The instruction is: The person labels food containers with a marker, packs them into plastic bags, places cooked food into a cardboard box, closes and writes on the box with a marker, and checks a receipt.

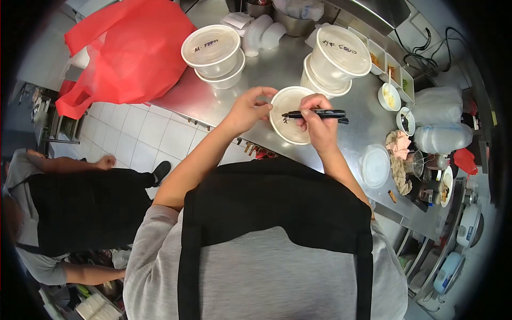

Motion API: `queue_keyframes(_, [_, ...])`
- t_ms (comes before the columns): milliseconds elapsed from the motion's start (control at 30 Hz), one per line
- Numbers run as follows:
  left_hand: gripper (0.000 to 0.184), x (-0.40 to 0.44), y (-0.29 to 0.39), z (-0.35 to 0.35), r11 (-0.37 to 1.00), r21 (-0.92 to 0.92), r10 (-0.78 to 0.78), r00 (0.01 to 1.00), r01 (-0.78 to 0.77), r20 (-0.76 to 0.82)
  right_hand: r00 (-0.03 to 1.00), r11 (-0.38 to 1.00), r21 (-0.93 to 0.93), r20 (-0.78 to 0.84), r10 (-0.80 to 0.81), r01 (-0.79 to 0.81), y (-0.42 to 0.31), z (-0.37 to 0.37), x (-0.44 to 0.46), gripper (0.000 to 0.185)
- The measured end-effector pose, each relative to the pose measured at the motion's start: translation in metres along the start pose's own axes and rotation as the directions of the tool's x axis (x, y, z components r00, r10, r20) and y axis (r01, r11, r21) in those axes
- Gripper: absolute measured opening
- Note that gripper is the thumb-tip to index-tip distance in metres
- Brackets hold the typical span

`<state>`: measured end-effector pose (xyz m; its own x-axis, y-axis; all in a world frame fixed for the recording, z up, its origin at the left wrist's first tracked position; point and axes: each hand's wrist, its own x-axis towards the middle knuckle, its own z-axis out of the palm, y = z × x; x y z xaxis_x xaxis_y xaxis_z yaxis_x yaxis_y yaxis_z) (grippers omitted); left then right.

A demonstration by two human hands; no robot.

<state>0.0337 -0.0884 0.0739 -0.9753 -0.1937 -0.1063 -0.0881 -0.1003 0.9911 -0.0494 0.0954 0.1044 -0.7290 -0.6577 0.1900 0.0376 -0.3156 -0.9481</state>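
Lidded round plastic container (293, 132) is located at the center of the frame, slightly above the middle, on the stainless-steel counter (266, 72). Its translucent lid carries a short dark mark; the right hand (318, 125) and a black marker pen (314, 114) cover part of the lid, so the full marking cannot be read. The right hand is closed around the pen, tip directed left over the lid. The pen's rear end shows two dark parts side by side; their exact form is unclear. The left hand (252, 111) is at the container's left edge, fingers partly curled; whether they grip the rim or only rest against it cannot be determined.

Upper center: a stack of two containers, the upper container (210, 45) hand-lettered, its wording only partly legible. Upper right of center: a second stack, the top container (341, 50) lettered "S/F SQUID" as far as can be read. A loose translucent lid (375, 166) lies right of center. A red bag (130, 50) occupies the upper left and hides the counter beneath it. At the lower left, a co-worker in a black apron (85, 208) is partly cut off by the dark lens edge.
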Motion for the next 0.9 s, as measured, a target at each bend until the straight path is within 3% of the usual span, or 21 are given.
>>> queue_keyframes(100, [0.033, -0.004, -0.005, 0.003, 0.999, -0.038, 0.026, 1.000, -0.026, -0.006, 0.999, 0.992, -0.122, 0.017, -0.041, 0.043, 0.009, 0.011, 0.000, 0.007])
queue_keyframes(200, [0.032, -0.002, -0.005, 0.003, 0.999, 0.047, 0.023, 0.999, -0.021, -0.048, 0.991, 0.956, -0.263, 0.024, -0.130, 0.132, 0.010, 0.008, -0.008, 0.008])
queue_keyframes(300, [0.032, -0.002, -0.003, 0.005, 0.997, 0.075, 0.022, 0.998, -0.018, -0.056, 0.999, 0.976, -0.212, 0.009, -0.041, 0.042, 0.004, 0.010, -0.011, 0.008])
queue_keyframes(500, [0.032, -0.004, 0.000, 0.007, 0.999, 0.046, 0.025, 0.998, -0.022, -0.060, 0.999, 0.963, -0.268, 0.040, -0.012, 0.023, 0.009, 0.008, -0.010, 0.008])
queue_keyframes(700, [0.031, -0.002, -0.003, 0.006, 0.995, 0.095, 0.035, 0.997, -0.028, -0.073, 0.992, 0.936, -0.337, 0.106, -0.072, 0.104, 0.014, 0.004, -0.006, 0.007])
queue_keyframes(800, [0.031, -0.002, -0.002, 0.007, 0.994, 0.109, 0.029, 0.996, -0.020, -0.080, 0.992, 0.961, -0.269, 0.122, -0.031, 0.064, 0.007, 0.009, -0.008, 0.007])
queue_keyframes(900, [0.031, -0.002, -0.002, 0.008, 0.993, 0.114, 0.031, 0.996, -0.022, -0.081, 0.997, 0.961, -0.269, 0.003, -0.072, 0.071, 0.011, 0.010, -0.009, 0.007])
